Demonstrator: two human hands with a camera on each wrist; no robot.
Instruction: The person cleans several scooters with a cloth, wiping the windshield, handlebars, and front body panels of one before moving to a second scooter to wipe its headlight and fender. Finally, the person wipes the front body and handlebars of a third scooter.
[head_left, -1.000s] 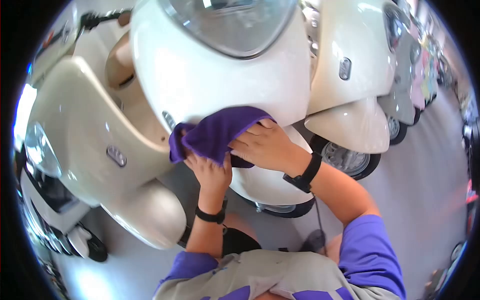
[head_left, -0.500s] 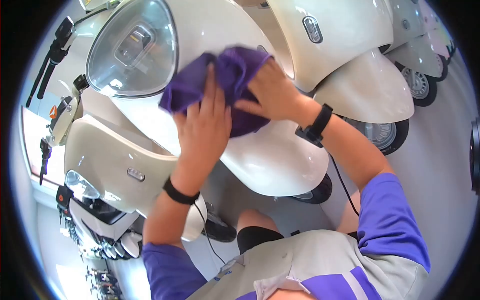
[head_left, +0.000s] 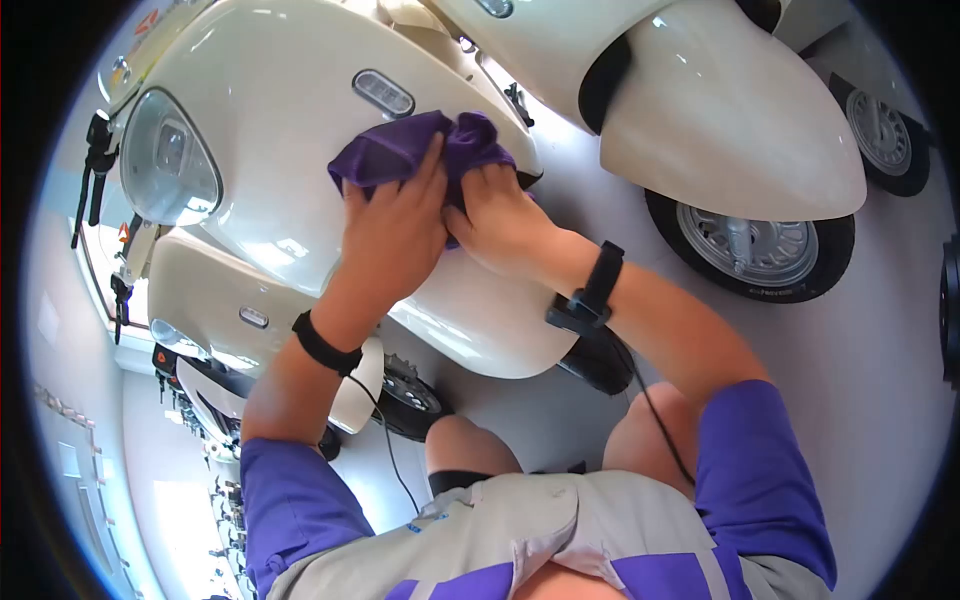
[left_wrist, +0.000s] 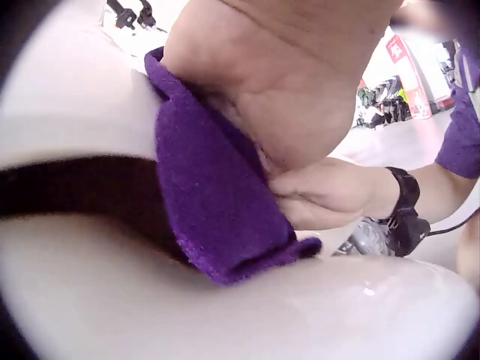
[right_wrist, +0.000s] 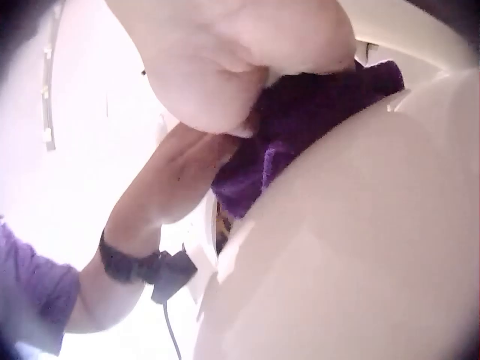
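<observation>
Both hands press a purple cloth against the cream scooter, just below its oval badge. The left hand lies flat on it, fingers straight; the right hand curls its grip into the cloth.

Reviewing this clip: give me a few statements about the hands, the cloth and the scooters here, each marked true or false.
1. Both hands press on the purple cloth. True: the left hand and the right hand lie on it side by side.
2. The cloth lies on the floor. False: it is on the front panel of the cream scooter.
3. Each wrist wears a black band. True.
4. The cloth is yellow. False: it is purple.
5. Only one scooter is in view. False: a second scooter stands beside it.
</observation>
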